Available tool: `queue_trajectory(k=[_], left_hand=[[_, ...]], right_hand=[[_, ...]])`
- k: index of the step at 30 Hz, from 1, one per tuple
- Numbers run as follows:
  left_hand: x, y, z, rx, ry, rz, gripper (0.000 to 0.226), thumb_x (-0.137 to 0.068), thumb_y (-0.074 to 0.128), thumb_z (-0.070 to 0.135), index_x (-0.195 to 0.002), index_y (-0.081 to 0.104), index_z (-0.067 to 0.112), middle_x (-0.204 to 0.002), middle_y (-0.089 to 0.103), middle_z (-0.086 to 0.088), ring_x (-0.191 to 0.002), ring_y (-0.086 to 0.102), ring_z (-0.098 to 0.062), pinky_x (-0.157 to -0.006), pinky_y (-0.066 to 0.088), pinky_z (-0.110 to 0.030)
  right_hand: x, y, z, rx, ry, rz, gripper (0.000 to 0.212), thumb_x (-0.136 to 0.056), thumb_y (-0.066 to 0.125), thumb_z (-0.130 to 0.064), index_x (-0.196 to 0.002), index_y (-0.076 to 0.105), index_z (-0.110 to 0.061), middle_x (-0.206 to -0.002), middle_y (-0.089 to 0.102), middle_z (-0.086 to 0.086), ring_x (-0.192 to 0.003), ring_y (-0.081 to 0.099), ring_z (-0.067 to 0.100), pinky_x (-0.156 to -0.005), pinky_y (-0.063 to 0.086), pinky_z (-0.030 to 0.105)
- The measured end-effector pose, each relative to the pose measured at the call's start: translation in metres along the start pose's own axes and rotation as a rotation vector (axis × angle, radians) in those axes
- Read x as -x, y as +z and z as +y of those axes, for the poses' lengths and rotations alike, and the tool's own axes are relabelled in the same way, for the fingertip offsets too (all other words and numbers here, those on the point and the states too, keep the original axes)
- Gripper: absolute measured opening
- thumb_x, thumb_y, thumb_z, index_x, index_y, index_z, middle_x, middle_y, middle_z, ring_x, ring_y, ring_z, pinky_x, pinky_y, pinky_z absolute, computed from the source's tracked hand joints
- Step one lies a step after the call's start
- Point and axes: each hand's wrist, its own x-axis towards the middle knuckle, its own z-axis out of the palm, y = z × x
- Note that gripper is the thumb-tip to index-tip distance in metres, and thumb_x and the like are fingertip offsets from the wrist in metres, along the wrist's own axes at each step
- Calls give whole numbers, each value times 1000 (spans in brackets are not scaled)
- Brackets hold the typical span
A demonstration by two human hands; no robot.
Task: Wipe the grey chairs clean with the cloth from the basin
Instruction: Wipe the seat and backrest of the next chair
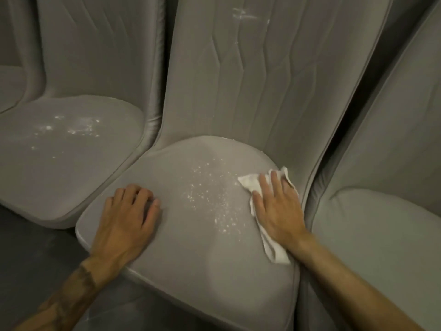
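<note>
Three grey upholstered chairs stand side by side. The middle chair (191,247) has white powdery specks (212,199) scattered over its seat and a white smear (243,15) high on its backrest. My right hand (276,209) lies flat on a white cloth (248,181), pressing it onto the right side of that seat, just right of the specks. My left hand (128,218) rests on the seat's left front, fingers curled, holding nothing. The left chair (59,177) also carries white specks (71,127) on its seat. No basin is in view.
The right chair (381,235) stands close against the middle one, its seat showing no marks. A dark floor (31,247) shows at the lower left, in front of the chairs. A further grey seat edge (7,87) appears at the far left.
</note>
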Motion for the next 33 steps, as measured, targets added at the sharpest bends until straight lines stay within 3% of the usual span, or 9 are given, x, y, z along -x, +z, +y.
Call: queue_trajectory(k=[4,10,13,16,19,23,26,29,33], left_hand=[[-1,2,-1,30,9,41,32,-102,37,41,-99,59,17,-103,53,-3,-89,43,-21,-78,36,-41],[-1,3,-4,39,10,51,30,-102,39,39,-100,59,16,-103,54,-6,-89,43,-23,-78,38,-45],[0,4,-2,35,15,53,28,-102,40,38,-100,58,16,-104,53,-6,-89,42,-24,-78,39,-47],[-1,5,-3,31,24,67,27,-101,42,36,-99,59,15,-103,53,-8,-89,41,-24,-77,37,-45],[0,5,-3,21,28,72,26,-101,43,34,-99,59,14,-103,54,-10,-88,41,-26,-76,36,-45],[-1,2,-2,33,24,43,28,-101,42,35,-100,59,13,-104,54,-11,-89,45,-29,-76,41,-49],[-1,1,-3,35,29,41,27,-101,41,36,-101,57,15,-104,53,-9,-89,44,-28,-76,41,-49],[-1,4,-4,30,36,47,26,-101,41,36,-101,56,15,-104,52,-9,-89,44,-28,-75,41,-49],[-1,6,-5,22,43,56,24,-101,41,35,-101,54,16,-103,52,-9,-87,43,-28,-74,40,-48]], right_hand=[[-39,-6,-7,-63,110,50,58,-109,27,-38,-154,30,-2,-157,39,20,-139,45,37,-115,37,43],[52,9,-17,-108,-93,0,67,-111,17,-49,-163,20,-6,-169,26,12,-151,33,27,-125,29,41],[12,2,-1,-39,54,-15,69,-111,18,-44,-163,13,0,-171,18,17,-158,18,30,-130,15,40],[-9,-6,-15,-44,168,21,65,-109,20,-42,-158,24,1,-163,30,22,-151,30,38,-126,23,42],[52,10,-46,-109,34,-4,68,-111,11,-49,-165,8,-8,-173,9,16,-161,8,32,-132,14,47],[82,8,-32,-122,-64,-4,64,-111,15,-50,-165,13,-16,-172,18,8,-160,16,23,-132,16,40],[43,-4,-11,-40,85,-26,64,-111,19,-43,-164,18,-7,-171,21,14,-159,18,27,-130,16,41],[43,-1,-32,-72,192,3,66,-111,15,-43,-164,11,-5,-173,14,14,-160,15,29,-129,18,42],[110,14,-55,-160,3,-4,66,-111,9,-51,-166,5,-15,-175,8,3,-162,7,18,-131,15,37]])
